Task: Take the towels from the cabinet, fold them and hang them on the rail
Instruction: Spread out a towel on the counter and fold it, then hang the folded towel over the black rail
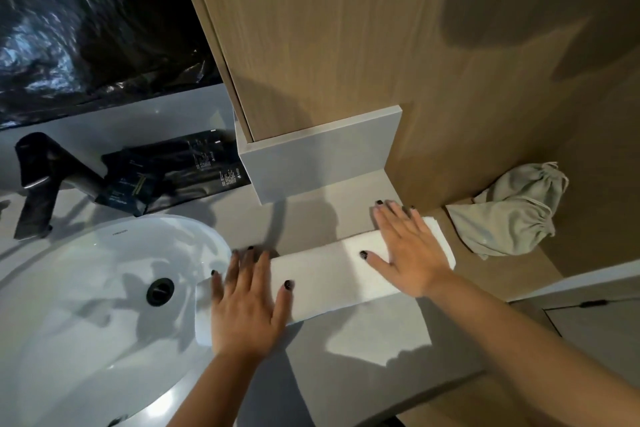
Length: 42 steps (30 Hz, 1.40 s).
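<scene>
progress: one white towel [329, 274] is out of the cabinet and lies as a long narrow strip, so it looks folded lengthwise at least once
left to do: probably a further fold across, then hanging; no rail in view, no other towels visible
towel place: lower centre of the frame, flat on the grey surface [363, 333], its left end overhanging the rim of the white sink [86, 288], its right end near the wood wall
left hand [247, 305]: fingers straight and spread, palm flat on the towel's left end, gripping nothing
right hand [407, 250]: also flat, fingers spread, pressing the towel's right end
hands vs towel: one on each end, bare middle stretch of towel between them
other: grey drawstring bag [512, 215] at right, just beyond the towel's right end; dark faucet [38, 180] at left
</scene>
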Each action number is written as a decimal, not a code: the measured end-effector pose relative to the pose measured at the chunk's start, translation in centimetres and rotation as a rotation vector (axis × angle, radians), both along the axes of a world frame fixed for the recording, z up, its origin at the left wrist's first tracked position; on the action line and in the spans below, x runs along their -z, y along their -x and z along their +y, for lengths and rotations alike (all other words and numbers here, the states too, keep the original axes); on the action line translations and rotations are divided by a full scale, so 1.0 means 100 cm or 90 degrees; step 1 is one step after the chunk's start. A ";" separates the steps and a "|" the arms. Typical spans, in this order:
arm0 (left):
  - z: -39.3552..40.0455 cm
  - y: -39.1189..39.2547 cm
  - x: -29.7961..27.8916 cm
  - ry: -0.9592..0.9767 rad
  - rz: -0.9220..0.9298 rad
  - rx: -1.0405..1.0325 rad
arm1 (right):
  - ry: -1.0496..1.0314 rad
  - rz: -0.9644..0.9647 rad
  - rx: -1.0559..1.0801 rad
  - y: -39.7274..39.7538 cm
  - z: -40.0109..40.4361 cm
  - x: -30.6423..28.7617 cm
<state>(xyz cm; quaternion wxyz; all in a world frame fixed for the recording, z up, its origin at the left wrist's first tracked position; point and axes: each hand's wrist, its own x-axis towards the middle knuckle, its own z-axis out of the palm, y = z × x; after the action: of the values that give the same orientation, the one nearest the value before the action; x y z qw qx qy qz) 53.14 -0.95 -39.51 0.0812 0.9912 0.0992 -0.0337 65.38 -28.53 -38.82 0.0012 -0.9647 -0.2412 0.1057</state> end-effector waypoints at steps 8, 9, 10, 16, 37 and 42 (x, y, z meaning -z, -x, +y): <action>0.003 0.002 0.000 0.012 -0.029 -0.001 | -0.176 0.105 0.276 -0.011 -0.020 -0.013; 0.003 0.002 0.000 0.009 -0.028 0.000 | -0.223 0.132 0.317 -0.011 -0.021 -0.016; 0.003 0.002 -0.001 0.009 -0.028 -0.001 | -0.271 0.151 0.365 -0.010 -0.020 -0.019; 0.003 0.004 -0.004 0.079 -0.045 -0.108 | -0.498 0.187 0.578 0.007 -0.027 -0.023; -0.007 0.024 -0.004 0.069 -0.042 -0.275 | -0.749 -0.009 0.250 0.023 -0.001 -0.127; -0.012 0.025 -0.038 0.341 -0.156 -0.198 | -0.725 -0.039 0.088 0.045 0.026 -0.193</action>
<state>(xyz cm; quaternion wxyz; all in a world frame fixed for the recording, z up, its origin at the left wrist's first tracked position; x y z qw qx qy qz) 50.62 -2.16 -35.68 0.3545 0.9041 0.2267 0.0738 60.87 -25.90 -19.53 0.5208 -0.8279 -0.1963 -0.0695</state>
